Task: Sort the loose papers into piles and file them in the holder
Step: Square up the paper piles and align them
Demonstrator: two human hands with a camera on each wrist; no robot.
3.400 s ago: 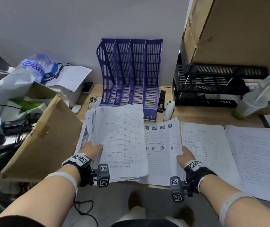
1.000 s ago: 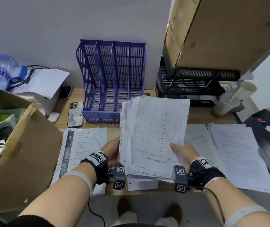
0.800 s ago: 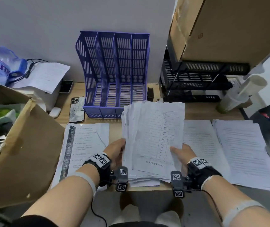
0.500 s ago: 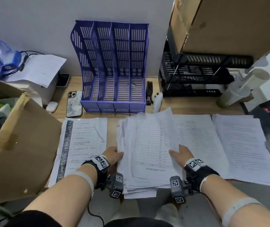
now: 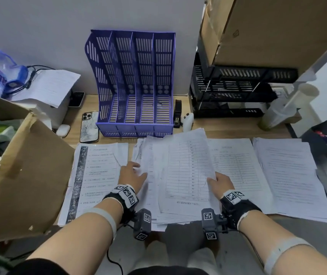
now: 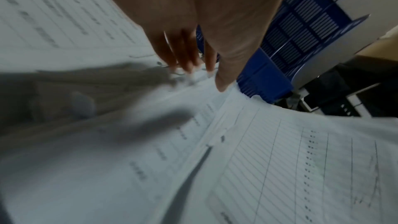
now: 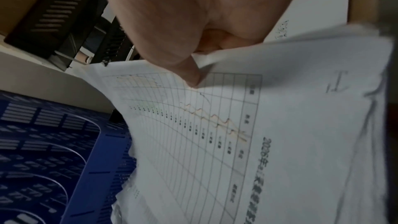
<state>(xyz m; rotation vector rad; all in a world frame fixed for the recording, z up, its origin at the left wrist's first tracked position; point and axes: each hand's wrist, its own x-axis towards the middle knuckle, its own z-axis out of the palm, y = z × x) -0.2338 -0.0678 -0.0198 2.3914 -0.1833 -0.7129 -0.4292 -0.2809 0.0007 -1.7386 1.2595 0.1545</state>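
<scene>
The thick stack of papers [image 5: 170, 175] is lying on the desk [image 5: 228, 126] in front of the blue holder [image 5: 134, 82], between a thin pile [image 5: 97, 175] to its left and two more piles [image 5: 236, 167] [image 5: 289, 175] to its right. The sheets are fanning out unevenly, edges not squared.

The right hand [image 5: 221, 184] is pinching the top sheet [image 5: 188, 171] at its right edge; the right wrist view is showing the thumb [image 7: 189, 72] pressing on the paper with the sheet bowing upward. The left hand [image 5: 131, 175] is resting on the stack's left edge with fingers extended, gripping nothing.

Judgement: a single sheet is light and limp and is likely to droop or crease if taken by one corner; holding it mid-edge is serving better. The stack is heavier, loose and prone to sliding apart, so it is calling for two hands on opposite long edges, squared by tapping before going upright into a slot. The holder's four compartments are standing empty.
</scene>
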